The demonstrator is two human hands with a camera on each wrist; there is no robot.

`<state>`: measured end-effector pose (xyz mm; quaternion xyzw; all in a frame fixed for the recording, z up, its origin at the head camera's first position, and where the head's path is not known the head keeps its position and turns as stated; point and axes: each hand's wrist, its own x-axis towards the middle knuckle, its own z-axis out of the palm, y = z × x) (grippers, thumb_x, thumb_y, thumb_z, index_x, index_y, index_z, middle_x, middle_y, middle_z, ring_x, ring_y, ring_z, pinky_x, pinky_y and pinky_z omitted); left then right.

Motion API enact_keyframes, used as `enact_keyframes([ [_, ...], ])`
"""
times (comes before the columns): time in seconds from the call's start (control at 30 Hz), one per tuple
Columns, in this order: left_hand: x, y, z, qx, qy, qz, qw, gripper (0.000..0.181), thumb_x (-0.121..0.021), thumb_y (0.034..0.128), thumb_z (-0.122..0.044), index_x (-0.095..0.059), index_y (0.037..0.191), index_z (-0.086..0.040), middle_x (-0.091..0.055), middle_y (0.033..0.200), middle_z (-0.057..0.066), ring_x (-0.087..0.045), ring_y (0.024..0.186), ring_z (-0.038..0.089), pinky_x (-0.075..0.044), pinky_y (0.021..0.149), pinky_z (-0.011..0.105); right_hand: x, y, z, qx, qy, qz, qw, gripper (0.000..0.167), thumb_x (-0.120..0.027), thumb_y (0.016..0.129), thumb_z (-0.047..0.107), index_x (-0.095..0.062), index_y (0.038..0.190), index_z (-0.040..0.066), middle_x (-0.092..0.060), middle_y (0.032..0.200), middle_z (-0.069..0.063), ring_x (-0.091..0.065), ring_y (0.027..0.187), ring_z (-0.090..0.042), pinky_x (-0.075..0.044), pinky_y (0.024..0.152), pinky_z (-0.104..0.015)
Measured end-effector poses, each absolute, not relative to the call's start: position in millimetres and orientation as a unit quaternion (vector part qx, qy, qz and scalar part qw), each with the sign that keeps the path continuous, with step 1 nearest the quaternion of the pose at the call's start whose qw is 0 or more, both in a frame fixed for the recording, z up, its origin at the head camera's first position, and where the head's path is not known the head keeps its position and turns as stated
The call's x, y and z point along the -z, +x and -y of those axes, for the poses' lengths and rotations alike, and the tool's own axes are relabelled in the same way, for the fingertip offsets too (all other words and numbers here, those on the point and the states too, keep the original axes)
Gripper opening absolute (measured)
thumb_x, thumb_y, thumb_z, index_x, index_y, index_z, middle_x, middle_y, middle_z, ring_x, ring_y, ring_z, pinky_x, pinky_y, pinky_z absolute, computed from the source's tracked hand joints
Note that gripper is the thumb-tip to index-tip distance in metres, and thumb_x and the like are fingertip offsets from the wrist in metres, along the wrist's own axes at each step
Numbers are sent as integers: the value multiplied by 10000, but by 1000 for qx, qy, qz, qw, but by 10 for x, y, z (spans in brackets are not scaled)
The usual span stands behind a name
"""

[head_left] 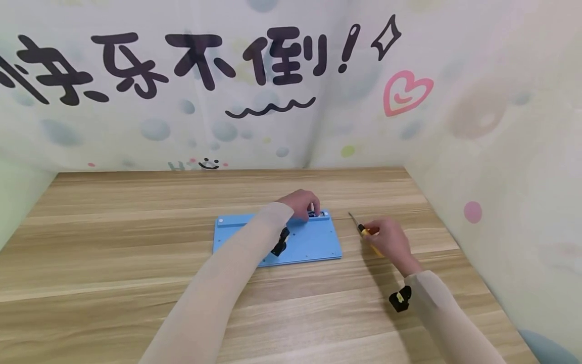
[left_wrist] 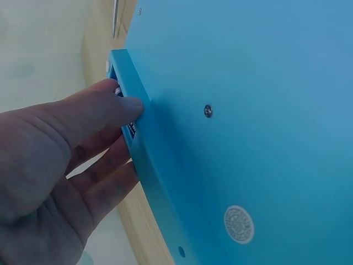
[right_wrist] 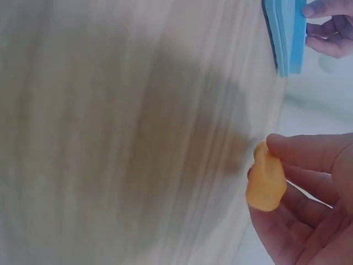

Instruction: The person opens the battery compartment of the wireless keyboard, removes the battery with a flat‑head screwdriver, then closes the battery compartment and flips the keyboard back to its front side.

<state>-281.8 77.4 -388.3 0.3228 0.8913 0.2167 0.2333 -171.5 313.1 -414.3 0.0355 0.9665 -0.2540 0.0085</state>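
A light blue keyboard (head_left: 313,245) lies underside up on the wooden table, its raised ridge along the far side. My left hand (head_left: 301,202) is at the right end of that ridge, where a battery compartment (head_left: 324,214) is uncovered. In the left wrist view the thumb lies over the ridge (left_wrist: 157,182) and the other fingers bend behind it, partly hiding a battery (left_wrist: 132,129) in the slot. To the right of the keyboard, my right hand (head_left: 392,242) holds a screwdriver (head_left: 362,229) by its yellow handle (right_wrist: 266,185), the metal shaft pointing away and leftward.
The wood-grain table (head_left: 113,263) extends around the keyboard on all sides. A white printed curtain (head_left: 291,136) hangs behind the table's far edge, and another pale one stands along the right. Small screws (left_wrist: 208,111) sit in the keyboard's underside.
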Motion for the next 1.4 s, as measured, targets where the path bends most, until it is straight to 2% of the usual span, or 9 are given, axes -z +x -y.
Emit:
enact_keyframes([
  [0.17, 3889, -2815, -768, -218, 320, -891, 237, 272, -637, 817, 38, -671, 996, -164, -578, 1074, 29, -510, 948, 172, -457, 822, 292, 4174, -1697, -3095, 261, 53, -964, 2, 300, -720, 768, 82, -662, 1044, -19, -657, 927, -158, -603, 780, -234, -494, 601, -312],
  [0.4, 3918, -2826, -769, -216, 317, -892, 240, 306, -646, 798, 54, -642, 985, -188, -560, 1020, 24, -505, 911, 180, -457, 774, 287, 4178, -1677, -3080, 258, 48, -965, -4, 347, -722, 774, 113, -639, 1077, -33, -647, 914, -173, -601, 727, -221, -490, 555, -294],
  [0.8, 3969, -2882, -801, -199, 335, -890, 236, 260, -672, 788, 19, -595, 915, -195, -544, 960, 2, -485, 881, 172, -417, 717, 270, 4167, -1677, -3098, 261, 54, -964, 16, 395, -718, 782, 138, -610, 1126, -25, -636, 936, -186, -580, 678, -195, -466, 536, -284],
  [1.4, 4025, -2936, -836, -205, 354, -883, 230, 245, -695, 768, 12, -576, 862, -180, -541, 936, 8, -482, 861, 178, -411, 681, 263, 4153, -1674, -3118, 273, 50, -961, 11, 367, -705, 801, 138, -618, 1131, 4, -647, 924, -170, -594, 690, -200, -458, 529, -284],
])
